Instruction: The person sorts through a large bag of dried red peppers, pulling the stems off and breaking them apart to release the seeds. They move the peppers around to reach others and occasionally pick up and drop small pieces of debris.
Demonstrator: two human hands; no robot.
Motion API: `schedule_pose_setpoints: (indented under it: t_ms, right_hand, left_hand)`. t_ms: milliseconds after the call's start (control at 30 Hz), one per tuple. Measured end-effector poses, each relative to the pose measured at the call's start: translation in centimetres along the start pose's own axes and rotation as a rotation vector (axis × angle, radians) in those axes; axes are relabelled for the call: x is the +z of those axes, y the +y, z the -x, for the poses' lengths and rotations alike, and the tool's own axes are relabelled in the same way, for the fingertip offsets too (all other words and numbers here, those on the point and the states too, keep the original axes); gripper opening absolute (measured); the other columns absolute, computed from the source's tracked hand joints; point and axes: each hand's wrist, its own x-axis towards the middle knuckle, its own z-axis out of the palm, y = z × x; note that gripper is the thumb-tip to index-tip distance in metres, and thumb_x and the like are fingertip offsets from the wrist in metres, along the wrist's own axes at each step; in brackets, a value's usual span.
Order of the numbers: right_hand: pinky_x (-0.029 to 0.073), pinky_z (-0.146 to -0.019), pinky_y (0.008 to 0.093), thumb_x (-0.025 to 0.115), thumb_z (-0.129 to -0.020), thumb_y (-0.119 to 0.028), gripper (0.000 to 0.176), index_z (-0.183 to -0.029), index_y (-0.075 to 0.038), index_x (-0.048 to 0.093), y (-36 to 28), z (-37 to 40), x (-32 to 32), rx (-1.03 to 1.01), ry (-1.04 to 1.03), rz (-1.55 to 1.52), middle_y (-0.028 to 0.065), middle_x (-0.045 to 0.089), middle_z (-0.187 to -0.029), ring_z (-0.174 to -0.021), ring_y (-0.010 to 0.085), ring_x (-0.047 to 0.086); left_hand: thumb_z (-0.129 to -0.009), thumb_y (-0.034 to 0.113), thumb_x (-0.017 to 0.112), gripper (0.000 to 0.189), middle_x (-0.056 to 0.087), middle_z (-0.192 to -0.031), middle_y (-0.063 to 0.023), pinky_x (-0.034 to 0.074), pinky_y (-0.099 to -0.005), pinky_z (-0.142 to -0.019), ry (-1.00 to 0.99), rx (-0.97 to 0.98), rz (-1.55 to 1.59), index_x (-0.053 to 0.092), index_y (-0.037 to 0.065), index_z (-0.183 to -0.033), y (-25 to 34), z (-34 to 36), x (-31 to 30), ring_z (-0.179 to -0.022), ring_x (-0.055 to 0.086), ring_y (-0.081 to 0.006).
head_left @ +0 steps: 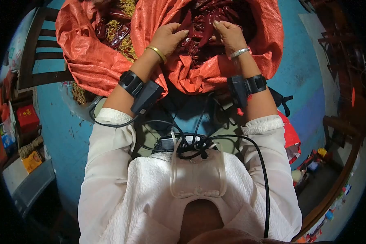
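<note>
An orange woven sack (268,44) lies with its mouth rolled open, full of dark red dried chilies (236,14). Over its left side, my left hand (169,38) pinches a dried chili (186,22) between thumb and fingers. Opposite it, my right hand (231,37) grips another dried chili (208,30), which slants down toward the heap. The fingertips of both hands are partly hidden. Against this sack on the left rests a second orange sack (83,61), holding yellowish small bits (126,42) and some dark red chilies.
A dark slatted chair (44,77) stands at the left on the blue floor (61,122). A clear plastic bag (75,97) with brownish contents sits below the left sack. Black cables (264,179) run from my wrist devices across my lap. A red bag (290,138) lies at the right.
</note>
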Motion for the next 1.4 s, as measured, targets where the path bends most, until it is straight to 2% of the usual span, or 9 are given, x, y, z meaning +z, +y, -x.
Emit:
schedule_pose_setpoints:
  t_ms: [133, 300, 667, 800, 867, 933, 1033, 1133, 1400]
  right_hand:
    - [0.044, -0.052, 0.0214, 0.058, -0.078, -0.023, 0.023, -0.074, -0.001, 0.060, 0.1, 0.4, -0.9, 0.013, -0.044, 0.191, 0.0005, 0.056, -0.064, -0.056, 0.0079, 0.051]
    - [0.044, -0.068, 0.0392, 0.058, -0.072, -0.023, 0.019, -0.082, -0.007, 0.061, 1.2, -0.1, -0.4, -0.251, -0.089, 1.080, 0.0159, 0.060, -0.081, -0.077, 0.0328, 0.056]
    - [0.045, -0.071, 0.0395, 0.055, -0.071, -0.022, 0.018, -0.081, -0.007, 0.061, 1.2, -0.9, 2.1, -0.252, -0.192, 1.206, 0.0156, 0.060, -0.080, -0.078, 0.0319, 0.057]
    - [0.045, -0.067, 0.0369, 0.056, -0.070, -0.021, 0.017, -0.077, -0.007, 0.061, 1.4, -0.9, 1.9, -0.293, -0.122, 1.054, 0.0145, 0.060, -0.075, -0.072, 0.0304, 0.058]
    - [0.046, -0.065, 0.0334, 0.059, -0.068, -0.020, 0.017, -0.076, -0.005, 0.061, 1.6, -1.4, 1.6, -0.263, -0.120, 0.916, 0.0137, 0.061, -0.073, -0.069, 0.0260, 0.059]
    - [0.045, -0.062, 0.0302, 0.060, -0.070, -0.017, 0.015, -0.076, -0.003, 0.060, 2.1, -2.1, 1.2, -0.230, -0.131, 0.783, 0.0108, 0.060, -0.070, -0.066, 0.0215, 0.058]
    - [0.043, -0.057, 0.0243, 0.060, -0.073, -0.013, 0.012, -0.076, -0.001, 0.060, 1.0, -1.6, 1.2, -0.109, -0.145, 0.459, 0.0045, 0.059, -0.067, -0.060, 0.0133, 0.055]
    - [0.039, -0.050, 0.0177, 0.058, -0.077, -0.010, 0.007, -0.077, -0.002, 0.059, -0.2, -1.2, 1.2, -0.038, -0.169, 0.225, -0.0029, 0.055, -0.067, -0.057, 0.0058, 0.049]
    - [0.036, -0.044, 0.0151, 0.059, -0.079, -0.016, 0.008, -0.080, -0.008, 0.057, -0.9, -0.2, 1.7, 0.055, -0.166, -0.226, -0.0032, 0.054, -0.064, -0.054, 0.0045, 0.051]
  left_hand:
    - [-0.079, 0.018, 0.056, 0.027, 0.060, -0.082, -0.0037, 0.045, -0.0245, -0.063, 0.089, 0.089, -0.100, 0.056, -0.002, -0.096, -2.3, -1.2, -0.3, -0.070, 0.055, -0.0096]
    - [-0.078, 0.016, 0.057, 0.022, 0.058, -0.071, -0.0009, 0.043, -0.0222, -0.057, 0.160, 0.174, -0.011, 0.058, -0.002, -0.090, -0.2, -1.0, -0.7, -0.063, 0.051, -0.0066]
    - [-0.085, 0.012, 0.046, 0.014, 0.055, -0.082, -0.0054, 0.052, -0.0291, -0.059, 0.616, 0.182, 0.490, 0.049, 0.001, -0.093, 1.4, -0.9, -10.0, -0.068, 0.057, -0.0172]
    - [-0.081, 0.007, 0.048, 0.011, 0.050, -0.073, -0.0031, 0.048, -0.0302, -0.067, 0.796, 0.241, 0.559, 0.046, 0.002, -0.090, 1.6, -1.0, -10.0, -0.065, 0.051, -0.0147]
    - [-0.081, 0.013, 0.052, 0.017, 0.048, -0.074, -0.0018, 0.044, -0.0246, -0.051, 0.816, 0.160, 0.257, 0.048, 0.002, -0.093, 1.5, -0.9, -10.0, -0.064, 0.049, -0.0128]
    - [-0.078, 0.016, 0.057, 0.033, 0.053, -0.083, -0.0038, 0.045, -0.0242, -0.064, 0.770, 0.134, 0.132, 0.049, 0.001, -0.106, 0.3, -1.5, -10.2, -0.074, 0.052, -0.0143]
    - [-0.077, 0.019, 0.059, 0.044, 0.055, -0.107, -0.0120, 0.042, -0.0270, -0.080, 0.588, 0.266, -0.376, 0.048, -0.002, -0.114, -1.3, -2.5, -8.0, -0.092, 0.053, -0.0163]
    - [-0.071, 0.026, 0.061, 0.045, 0.053, -0.103, -0.0198, 0.040, -0.0333, -0.085, 0.515, 0.370, -0.460, 0.052, -0.004, -0.104, -2.1, -2.7, -5.7, -0.097, 0.051, -0.0303]
    - [-0.082, 0.028, 0.051, 0.060, 0.032, -0.131, -0.0183, 0.026, -0.0296, -0.098, 0.042, 0.356, -0.145, 0.026, -0.003, -0.128, -1.3, -2.1, -2.7, -0.122, 0.031, -0.0251]
